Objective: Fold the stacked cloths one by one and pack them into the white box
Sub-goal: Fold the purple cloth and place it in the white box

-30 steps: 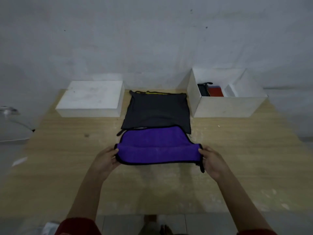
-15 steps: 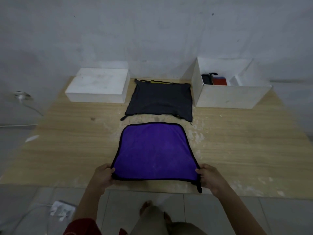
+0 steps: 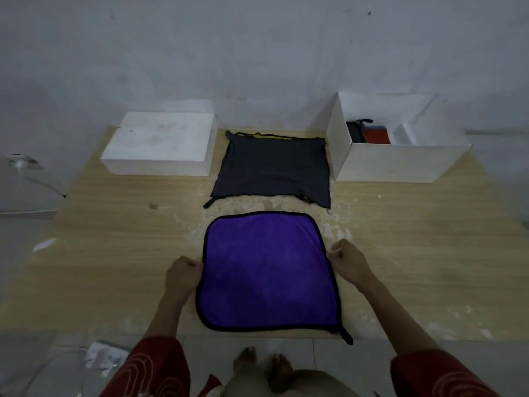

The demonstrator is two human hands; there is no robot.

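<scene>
- The purple cloth (image 3: pixel 269 270) lies flat and unfolded on the near part of the wooden table (image 3: pixel 415 239), its near hem right at the table's edge.
- The left hand (image 3: pixel 183 275) is curled at the middle of the cloth's left hem and the right hand (image 3: pixel 347 260) at the middle of the right hem. Each seems to pinch the black edging, though the fingertips are tucked out of sight.
- Risk: the two pinch points are not quite level, the right one sitting farther from the person, so a fold started here would probably come out skewed.
- Risk: the plush fabric looks limp. If it is lifted by two mid-edge points only, the corners may sag and the halves may not line up.
- Risk: the hanging loop (image 3: pixel 345 336) at the near right corner dangles past the table edge and could catch or drag that corner.
- Risk: the remaining stack of dark cloths (image 3: pixel 272 170) lies just beyond, and a far-swung edge could ruffle it.
- The white box (image 3: pixel 400 164) stands open at the far right and already holds a black cloth (image 3: pixel 355 131) and a red cloth (image 3: pixel 378 136).
- The tabletop is pale wood grain with whitish scuffs around the cloth. A closed white box (image 3: pixel 160 144) sits at the far left.
- The room is dim, with a bare grey wall (image 3: pixel 257 53), a tiled floor (image 3: pixel 43 353) and a cable (image 3: pixel 37 179) at the left.
</scene>
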